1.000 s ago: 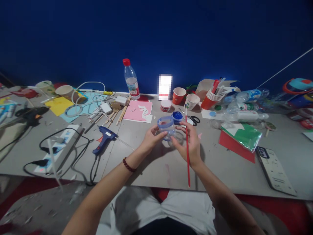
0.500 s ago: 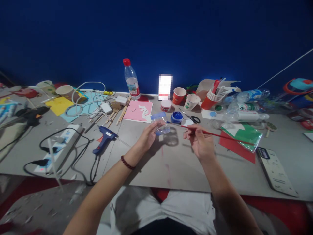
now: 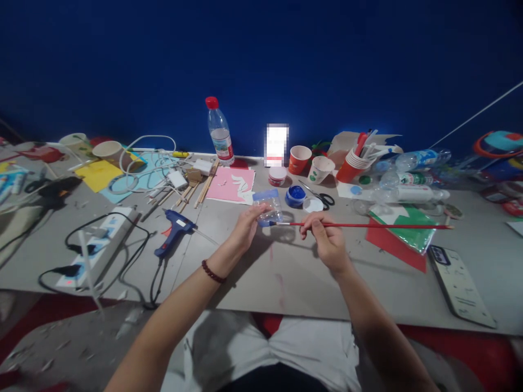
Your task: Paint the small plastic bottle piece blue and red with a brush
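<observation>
Over the middle of the table, my left hand point(image 3: 249, 223) grips a clear plastic piece point(image 3: 273, 202), like a cut section of a bottle, with blue paint along its upper and lower edges. My right hand point(image 3: 328, 239) pinches a red-handled paintbrush point(image 3: 368, 225), held nearly level. The brush's dark tip meets the blue lower edge of the plastic. Just beyond stands an open jar of blue paint point(image 3: 295, 196), with a white lid point(image 3: 313, 204) lying beside it. Black-handled scissors point(image 3: 326, 200) rest next to the lid.
A blue glue gun point(image 3: 178, 228) and a power strip point(image 3: 96, 245) with cables lie on the left. Behind are a red-capped bottle point(image 3: 219, 133), paper cups point(image 3: 299, 159) and a lit screen point(image 3: 277, 146). Plastic bottles point(image 3: 414, 193) and a phone point(image 3: 461, 286) are on the right.
My right hand has moved left and toward me, bringing the brush from near the paint jar to the plastic's lower edge. The brush is now more level; my left hand has barely moved.
</observation>
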Available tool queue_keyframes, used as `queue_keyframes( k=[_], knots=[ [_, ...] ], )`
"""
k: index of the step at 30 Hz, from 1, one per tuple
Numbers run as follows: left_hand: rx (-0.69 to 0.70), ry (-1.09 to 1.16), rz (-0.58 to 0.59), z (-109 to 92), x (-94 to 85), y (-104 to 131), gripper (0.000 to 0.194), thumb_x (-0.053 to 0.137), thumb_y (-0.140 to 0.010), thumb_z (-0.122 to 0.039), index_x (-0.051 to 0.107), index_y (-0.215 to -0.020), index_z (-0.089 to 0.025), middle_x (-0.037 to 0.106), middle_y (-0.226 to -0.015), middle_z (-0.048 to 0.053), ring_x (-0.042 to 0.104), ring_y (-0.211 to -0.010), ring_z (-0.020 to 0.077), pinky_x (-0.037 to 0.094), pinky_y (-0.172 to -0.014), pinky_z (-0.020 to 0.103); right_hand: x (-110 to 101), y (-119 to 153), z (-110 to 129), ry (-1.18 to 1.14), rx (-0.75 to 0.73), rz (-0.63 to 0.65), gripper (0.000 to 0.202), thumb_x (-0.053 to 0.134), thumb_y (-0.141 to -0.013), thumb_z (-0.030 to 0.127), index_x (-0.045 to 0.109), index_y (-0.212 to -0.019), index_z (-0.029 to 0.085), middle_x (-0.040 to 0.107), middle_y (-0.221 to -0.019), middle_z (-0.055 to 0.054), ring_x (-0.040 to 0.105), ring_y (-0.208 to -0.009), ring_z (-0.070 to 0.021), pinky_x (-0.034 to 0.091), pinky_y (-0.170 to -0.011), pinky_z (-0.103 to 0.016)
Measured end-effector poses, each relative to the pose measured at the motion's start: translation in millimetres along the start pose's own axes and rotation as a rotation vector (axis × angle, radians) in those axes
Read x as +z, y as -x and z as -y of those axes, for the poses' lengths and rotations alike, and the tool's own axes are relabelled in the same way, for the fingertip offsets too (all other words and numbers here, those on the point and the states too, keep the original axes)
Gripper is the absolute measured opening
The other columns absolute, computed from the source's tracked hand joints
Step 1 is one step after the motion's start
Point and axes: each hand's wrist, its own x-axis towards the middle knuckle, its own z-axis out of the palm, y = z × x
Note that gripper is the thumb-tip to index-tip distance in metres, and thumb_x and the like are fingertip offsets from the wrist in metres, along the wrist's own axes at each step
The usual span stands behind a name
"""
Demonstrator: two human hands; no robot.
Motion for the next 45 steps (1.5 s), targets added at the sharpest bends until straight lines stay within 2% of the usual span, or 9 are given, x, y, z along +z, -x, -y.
queue_keyframes(
  k=[8, 13, 17, 23, 26, 31, 37, 41, 45],
  knots=[
    [0.007, -0.014, -0.019, 3.0, 0.1, 0.6, 0.026, 0.086, -0.065, -0.038, 0.074, -0.078, -0.019, 0.075, -0.081, 0.002, 0.067, -0.085, 0.0197, 0.046, -0.091, 0.035, 2.1, 2.7, 3.4, 0.231, -0.120, 0.083, 0.034, 0.046, -0.101, 0.041, 0.062, -0.078, 0.023, 0.061, -0.076, -0.002, 0.057, -0.068, -0.0155, 0.050, -0.062, -0.030],
    [0.019, -0.013, -0.018, 3.9, -1.8, 0.2, 0.022, 0.084, -0.069, -0.036, 0.073, -0.076, -0.019, 0.073, -0.081, 0.002, 0.066, -0.084, 0.0181, 0.045, -0.088, 0.032, -3.1, 2.5, 0.0, 0.289, -0.142, 0.038, 0.032, 0.047, -0.101, 0.041, 0.063, -0.081, 0.023, 0.062, -0.077, -0.002, 0.056, -0.068, -0.0159, 0.047, -0.065, -0.031],
    [0.010, -0.012, -0.024, 5.4, -3.7, -1.6, 0.022, 0.083, -0.071, -0.038, 0.074, -0.077, -0.019, 0.073, -0.081, 0.002, 0.065, -0.083, 0.0177, 0.045, -0.088, 0.033, -6.2, 1.2, -0.9, 0.280, -0.158, 0.019, 0.030, 0.047, -0.102, 0.037, 0.062, -0.080, 0.022, 0.060, -0.076, -0.001, 0.054, -0.066, -0.0144, 0.045, -0.061, -0.029],
    [0.001, -0.010, -0.042, 3.5, -4.2, -4.0, 0.034, 0.087, -0.063, -0.044, 0.076, -0.081, -0.017, 0.074, -0.083, 0.004, 0.065, -0.084, 0.0180, 0.045, -0.088, 0.033, -9.4, -2.1, 0.2, 0.349, -0.215, -0.037, 0.027, 0.045, -0.103, 0.032, 0.059, -0.082, 0.022, 0.057, -0.074, 0.000, 0.052, -0.063, -0.0132, 0.043, -0.059, -0.028],
    [0.003, -0.006, -0.038, 2.5, -2.1, -2.9, 0.033, 0.087, -0.063, -0.044, 0.075, -0.079, -0.018, 0.074, -0.081, 0.003, 0.065, -0.083, 0.0178, 0.045, -0.087, 0.033, -9.5, -0.4, -2.0, 0.404, -0.227, -0.044, 0.026, 0.043, -0.103, 0.028, 0.058, -0.083, 0.022, 0.058, -0.076, -0.001, 0.053, -0.066, -0.0138, 0.043, -0.062, -0.028],
    [0.040, 0.016, -0.074, 5.3, 1.6, 0.6, 0.033, 0.089, -0.061, -0.039, 0.073, -0.079, -0.017, 0.074, -0.082, 0.003, 0.066, -0.079, 0.0167, 0.046, -0.084, 0.032, -2.3, 7.0, -3.9, 0.501, -0.279, 0.006, 0.022, 0.043, -0.102, 0.023, 0.057, -0.085, 0.022, 0.059, -0.078, -0.002, 0.057, -0.073, -0.0159, 0.046, -0.068, -0.030],
    [0.075, 0.001, -0.090, 4.9, 5.4, 4.3, 0.038, 0.090, -0.061, -0.041, 0.073, -0.083, -0.015, 0.074, -0.083, 0.004, 0.065, -0.077, 0.0157, 0.047, -0.078, 0.031, 13.1, 10.4, 7.6, 0.512, -0.411, 0.065, 0.021, 0.041, -0.099, 0.016, 0.056, -0.085, 0.023, 0.061, -0.076, -0.002, 0.060, -0.071, -0.0164, 0.049, -0.065, -0.030],
    [0.070, -0.013, -0.070, 2.2, 7.9, 7.1, 0.036, 0.089, -0.062, -0.042, 0.073, -0.083, -0.017, 0.075, -0.086, 0.004, 0.065, -0.079, 0.0166, 0.048, -0.078, 0.032, 18.0, 10.9, 12.8, 0.462, -0.440, 0.112, 0.021, 0.040, -0.100, 0.017, 0.055, -0.086, 0.023, 0.061, -0.075, -0.002, 0.061, -0.071, -0.0169, 0.049, -0.063, -0.030],
    [0.069, -0.024, -0.062, 4.4, 6.0, 6.6, 0.035, 0.089, -0.063, -0.042, 0.074, -0.083, -0.018, 0.075, -0.086, 0.004, 0.065, -0.081, 0.0167, 0.047, -0.081, 0.032, 18.1, 10.0, 13.4, 0.438, -0.441, 0.101, 0.022, 0.040, -0.101, 0.019, 0.055, -0.085, 0.023, 0.062, -0.076, -0.002, 0.061, -0.071, -0.0165, 0.049, -0.062, -0.029]
  ],
)
